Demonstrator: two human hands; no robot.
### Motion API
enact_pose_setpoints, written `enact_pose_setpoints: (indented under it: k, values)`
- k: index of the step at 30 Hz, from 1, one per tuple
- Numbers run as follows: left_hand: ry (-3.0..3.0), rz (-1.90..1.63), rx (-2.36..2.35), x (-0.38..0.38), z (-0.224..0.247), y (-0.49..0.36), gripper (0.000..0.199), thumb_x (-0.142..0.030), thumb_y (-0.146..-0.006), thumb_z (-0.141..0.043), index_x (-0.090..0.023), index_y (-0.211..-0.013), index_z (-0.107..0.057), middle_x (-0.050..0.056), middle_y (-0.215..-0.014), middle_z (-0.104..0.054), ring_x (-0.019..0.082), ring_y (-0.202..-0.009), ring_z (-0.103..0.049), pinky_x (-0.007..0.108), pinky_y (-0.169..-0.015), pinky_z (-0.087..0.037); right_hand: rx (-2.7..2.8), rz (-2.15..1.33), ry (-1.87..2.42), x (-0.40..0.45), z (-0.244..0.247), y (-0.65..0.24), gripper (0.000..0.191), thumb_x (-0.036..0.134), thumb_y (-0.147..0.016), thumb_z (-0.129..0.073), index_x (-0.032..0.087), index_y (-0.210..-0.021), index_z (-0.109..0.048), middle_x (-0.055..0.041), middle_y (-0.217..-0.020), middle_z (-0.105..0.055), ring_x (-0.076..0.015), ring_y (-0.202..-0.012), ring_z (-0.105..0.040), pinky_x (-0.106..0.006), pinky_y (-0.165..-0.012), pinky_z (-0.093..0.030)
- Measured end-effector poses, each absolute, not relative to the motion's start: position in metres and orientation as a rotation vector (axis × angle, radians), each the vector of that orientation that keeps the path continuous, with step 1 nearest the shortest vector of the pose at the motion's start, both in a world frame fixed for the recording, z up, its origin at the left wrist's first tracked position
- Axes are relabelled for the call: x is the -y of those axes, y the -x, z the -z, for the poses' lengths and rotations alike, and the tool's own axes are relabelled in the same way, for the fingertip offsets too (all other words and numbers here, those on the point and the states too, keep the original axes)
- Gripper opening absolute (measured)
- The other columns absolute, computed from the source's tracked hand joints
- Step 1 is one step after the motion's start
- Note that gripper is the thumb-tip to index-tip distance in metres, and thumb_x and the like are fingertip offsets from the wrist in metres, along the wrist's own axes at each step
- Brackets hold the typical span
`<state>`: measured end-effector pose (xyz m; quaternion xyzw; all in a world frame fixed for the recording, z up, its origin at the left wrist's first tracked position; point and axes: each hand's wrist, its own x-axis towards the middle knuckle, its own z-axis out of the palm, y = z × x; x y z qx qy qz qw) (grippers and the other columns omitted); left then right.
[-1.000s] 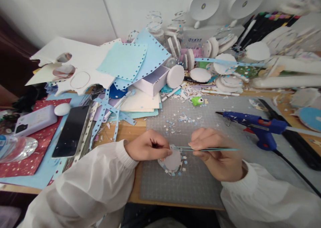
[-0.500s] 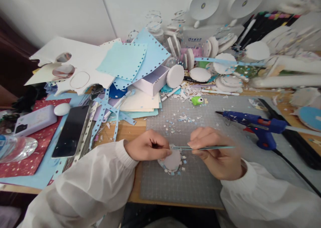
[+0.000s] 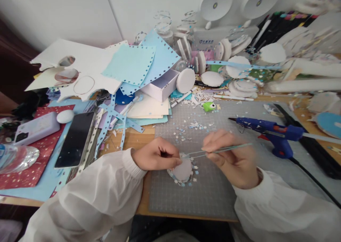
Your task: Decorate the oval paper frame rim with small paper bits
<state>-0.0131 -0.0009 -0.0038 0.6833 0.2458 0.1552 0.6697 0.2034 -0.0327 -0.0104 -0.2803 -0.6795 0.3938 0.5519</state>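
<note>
A white round disc [image 3: 183, 171], its rim set with small pale-blue and white paper stars, lies low over the cutting mat. My left hand [image 3: 160, 155] is closed at its upper left edge, thumb and fingers pinching it; the exact grip point is partly hidden. Thin teal tweezers [image 3: 195, 154] sit between the closed fingers of my right hand [image 3: 229, 158], slightly blurred. Their two tips are apart and point left at the disc's upper edge. Loose small paper stars [image 3: 197, 125] are scattered on the mat just beyond both hands.
A blue glue gun [image 3: 269, 128] lies on the grey cutting mat [image 3: 197, 203] at right, its cord running frontward. A small green object [image 3: 209, 106] stands at the mat's back. Several white discs crowd behind. Punched paper sheets [image 3: 130, 64] and a phone [image 3: 76, 139] are at left.
The tweezers have tilted, their back end rising, and their tips have spread apart. My right hand has turned slightly and shifted a little right. My left hand and the disc stay nearly still.
</note>
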Motion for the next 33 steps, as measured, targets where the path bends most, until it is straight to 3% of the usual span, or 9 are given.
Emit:
enact_pose_setpoints:
  k: [4, 10, 33]
  values:
    - [-1.583, -0.333, -0.546, 0.0, 0.003, 0.014, 0.034, -0.026, -0.082, -0.054, -0.011, -0.052, -0.049, 0.0, -0.049, -0.045, 0.007, -0.046, -0.037, 0.019, -0.044, -0.03, 1.479, -1.002, 0.797, 0.029, 0.01, -0.204, 0.006, 0.02, -0.081, -0.06, 0.02, -0.086, -0.063, -0.0026, -0.072, -0.054, -0.0145, -0.065, -0.053, -0.03, -0.055, -0.044]
    - [-1.605, -0.338, -0.53, 0.0, 0.004, 0.014, 0.032, -0.023, -0.082, -0.053, -0.011, -0.053, -0.05, 0.001, -0.05, -0.046, 0.008, -0.048, -0.04, 0.02, -0.047, -0.033, 1.406, -1.195, 0.919, 0.03, 0.017, -0.201, 0.006, 0.022, -0.081, -0.062, 0.021, -0.086, -0.063, 0.0005, -0.072, -0.054, -0.0095, -0.057, -0.053, -0.022, -0.05, -0.045]
    - [-1.609, -0.329, -0.535, 0.0, 0.004, 0.014, 0.033, -0.024, -0.081, -0.054, -0.012, -0.051, -0.048, -0.001, -0.049, -0.044, 0.008, -0.047, -0.039, 0.02, -0.046, -0.031, 1.384, -1.257, 0.952, 0.03, 0.018, -0.2, 0.003, 0.023, -0.081, -0.062, 0.024, -0.084, -0.063, 0.0017, -0.068, -0.054, -0.0095, -0.056, -0.052, -0.023, -0.049, -0.044]
